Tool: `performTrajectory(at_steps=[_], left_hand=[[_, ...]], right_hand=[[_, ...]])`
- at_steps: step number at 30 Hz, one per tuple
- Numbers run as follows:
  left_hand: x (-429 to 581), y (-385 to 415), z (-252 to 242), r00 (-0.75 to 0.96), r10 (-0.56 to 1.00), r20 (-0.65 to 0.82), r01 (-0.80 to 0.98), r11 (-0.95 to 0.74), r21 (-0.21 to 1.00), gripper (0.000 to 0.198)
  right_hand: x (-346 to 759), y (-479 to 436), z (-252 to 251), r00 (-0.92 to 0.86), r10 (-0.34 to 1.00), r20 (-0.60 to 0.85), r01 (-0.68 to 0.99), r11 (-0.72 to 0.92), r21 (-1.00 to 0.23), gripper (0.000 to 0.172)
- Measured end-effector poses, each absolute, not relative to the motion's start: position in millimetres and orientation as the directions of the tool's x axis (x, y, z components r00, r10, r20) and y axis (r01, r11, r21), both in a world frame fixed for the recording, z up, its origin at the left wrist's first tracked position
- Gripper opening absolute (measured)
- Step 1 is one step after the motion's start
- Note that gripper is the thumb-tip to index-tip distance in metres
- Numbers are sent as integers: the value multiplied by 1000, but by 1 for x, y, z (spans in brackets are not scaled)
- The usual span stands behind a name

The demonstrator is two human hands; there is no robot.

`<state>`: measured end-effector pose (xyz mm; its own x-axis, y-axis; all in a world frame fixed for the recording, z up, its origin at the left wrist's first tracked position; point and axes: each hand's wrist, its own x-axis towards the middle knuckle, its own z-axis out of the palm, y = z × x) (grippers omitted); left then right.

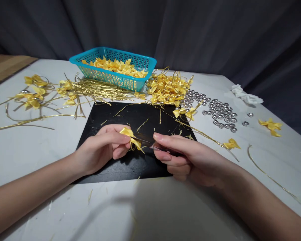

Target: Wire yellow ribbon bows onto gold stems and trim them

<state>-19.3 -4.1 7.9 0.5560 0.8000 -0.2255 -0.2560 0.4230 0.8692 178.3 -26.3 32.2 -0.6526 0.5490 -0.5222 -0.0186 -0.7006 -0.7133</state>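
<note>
My left hand point(107, 144) is closed, pinching a yellow satin ribbon bow point(134, 140) between thumb and fingers, above the black mat. A thin gold strand pokes out below the bow. Opposite it, my right hand point(180, 154) is wrapped around a slim dark metal tool point(146, 141); its narrow tip reaches to the bow. Most of the tool lies hidden in the palm, so whether it is snips or tweezers is unclear. Beneath both hands, the black mat point(125, 170) carries short gold cord clippings.
A blue plastic basket point(112, 50) full of yellow ribbon pieces stands at the back. Around it lie gold cords point(100, 89) and a heap of yellow bows point(169, 87). Silver beads point(222, 113), crumpled white paper point(245, 95) and a loose yellow bow point(270, 126) lie right.
</note>
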Motion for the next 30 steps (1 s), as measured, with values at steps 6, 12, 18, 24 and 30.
performTrajectory(at_steps=[6,12,18,24,30], left_hand=[[-19,-3,7,565,796,-216,-258,419,871,14],[-19,-4,5,566,797,-211,-215,390,896,17],[-21,-5,1,575,796,-186,-124,310,943,14],[-19,-6,2,575,800,-172,-45,240,970,13],[-18,-7,0,547,813,-199,62,197,978,24]], right_hand=[[179,-26,34,-661,548,-512,-2,-684,-729,44],[188,-17,33,-273,927,-257,162,-219,-962,45],[182,-16,13,-130,991,30,896,131,-424,35],[177,-23,14,-266,963,43,951,270,-150,24],[175,-27,16,-168,960,224,842,258,-473,20]])
